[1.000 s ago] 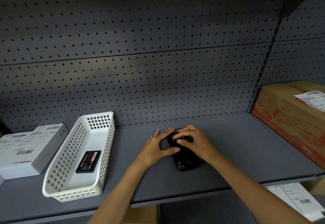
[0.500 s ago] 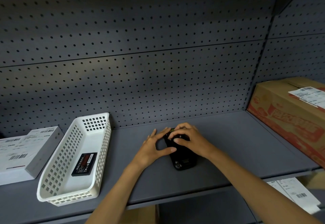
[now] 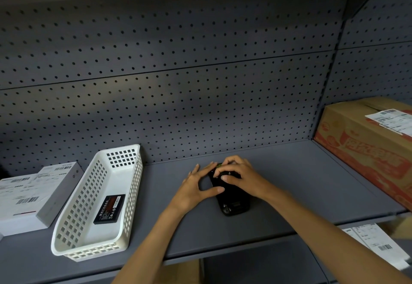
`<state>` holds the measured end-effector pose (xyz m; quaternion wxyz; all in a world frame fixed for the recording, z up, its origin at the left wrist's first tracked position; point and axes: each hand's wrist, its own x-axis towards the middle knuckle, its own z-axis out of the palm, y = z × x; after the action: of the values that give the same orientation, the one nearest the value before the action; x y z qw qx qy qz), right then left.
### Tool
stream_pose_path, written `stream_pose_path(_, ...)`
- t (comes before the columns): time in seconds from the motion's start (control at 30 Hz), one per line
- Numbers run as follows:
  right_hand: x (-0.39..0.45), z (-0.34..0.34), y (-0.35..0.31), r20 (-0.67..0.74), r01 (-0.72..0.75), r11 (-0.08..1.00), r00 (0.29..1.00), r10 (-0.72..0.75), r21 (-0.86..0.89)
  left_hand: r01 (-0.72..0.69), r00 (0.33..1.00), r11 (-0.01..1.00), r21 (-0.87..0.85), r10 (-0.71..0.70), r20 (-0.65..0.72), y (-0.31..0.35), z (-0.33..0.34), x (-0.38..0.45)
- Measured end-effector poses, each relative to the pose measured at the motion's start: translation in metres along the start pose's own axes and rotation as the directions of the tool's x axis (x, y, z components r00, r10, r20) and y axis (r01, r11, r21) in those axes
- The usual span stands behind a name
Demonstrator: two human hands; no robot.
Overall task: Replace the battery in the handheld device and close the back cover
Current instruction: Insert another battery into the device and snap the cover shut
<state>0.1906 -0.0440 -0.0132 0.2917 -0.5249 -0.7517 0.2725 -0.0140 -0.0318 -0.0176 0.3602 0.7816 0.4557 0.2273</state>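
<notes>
The device [image 3: 231,203] lies flat on the shelf [image 3: 289,194], well to the right of the basket [image 3: 73,228], its long axis running away from me and leaning a little left at the far end. Both my hands are on its far half. My left hand [image 3: 196,189] comes in from the basket side, fingers spread toward the far end and the thumb laid across the device's left edge; it is half open, bracing the body, not closed round it. My right hand [image 3: 242,178] lies over the far end from the other side, fingers curled down onto the back with the tips at the far rim, where a small green bit shows; whether it pinches a latch or only presses I cannot tell. The near end of the device sticks out bare toward me, below both palms. I judge I am working at the back cover's far edge, and that whatever comes next turns on that axis: the cover would slide or lift along it, so the right hand, which sits on top, is the better placed. A battery [image 3: 109,209] lies flat in the basket, nearer my left hand.
</notes>
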Motion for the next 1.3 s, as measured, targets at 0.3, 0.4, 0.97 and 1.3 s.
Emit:
stream_pose_path(0.3,-0.001,-0.001,-0.001,0.034,0.013,1.000,0.999,-0.012,-0.015,0.001,1.000,1.000,0.012,-0.001,-0.004,-0.002,0.001,0.001)
stream_pose_path(0.4,-0.002,-0.003,-0.003,0.053,-0.008,1.000,0.999,0.008,0.001,0.005,1.000,1.000,-0.004,-0.005,-0.002,-0.004,0.001,0.002)
stream_pose_path(0.97,-0.005,-0.035,0.011,0.008,0.006,0.991,1.000,-0.005,-0.134,-0.030,0.998,0.999,0.018,0.031,-0.051,0.015,0.011,0.019)
stream_pose_path(1.3,0.007,-0.036,0.001,-0.023,-0.018,0.963,1.000,0.013,-0.268,-0.025,0.997,0.999,-0.023,0.024,-0.072,0.012,0.011,0.020)
